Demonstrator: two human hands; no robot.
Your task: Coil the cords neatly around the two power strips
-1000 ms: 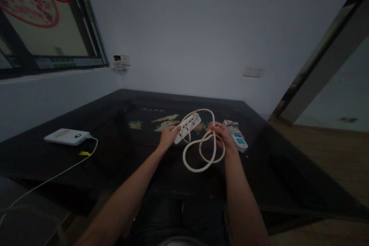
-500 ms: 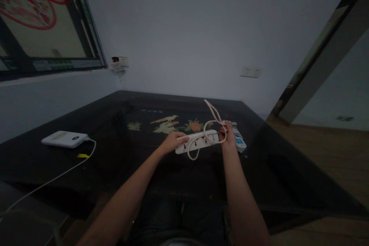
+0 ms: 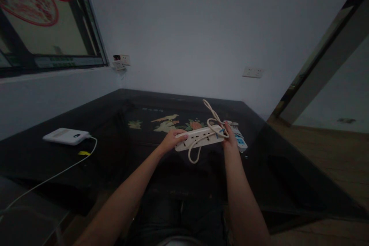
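Observation:
A white power strip (image 3: 199, 133) is held above the dark table, tilted with its right end higher. My left hand (image 3: 172, 140) grips its left end, thumb on top of the socket face. At the right end, my right hand (image 3: 230, 137) is closed around the strip and its cord; the fingers behind are partly hidden. The cream cord (image 3: 215, 114) loops over the strip's right half. One bend hangs below the front edge, another sticks up past the far side. Just right of my right hand lies a second power strip (image 3: 241, 144) with blue sockets.
A white power bank (image 3: 67, 136) with a cable (image 3: 62, 173) lies at the table's left, a yellow tag (image 3: 84, 153) beside it. The black table (image 3: 115, 161) bears a painted bird and flowers. Wall sockets (image 3: 253, 72) are behind; a dark flat object (image 3: 294, 180) is at right.
The strip has turned its socket face more toward me, and its right end has risen. My right hand has moved from the cord onto that end. The cord loop has drawn in smaller.

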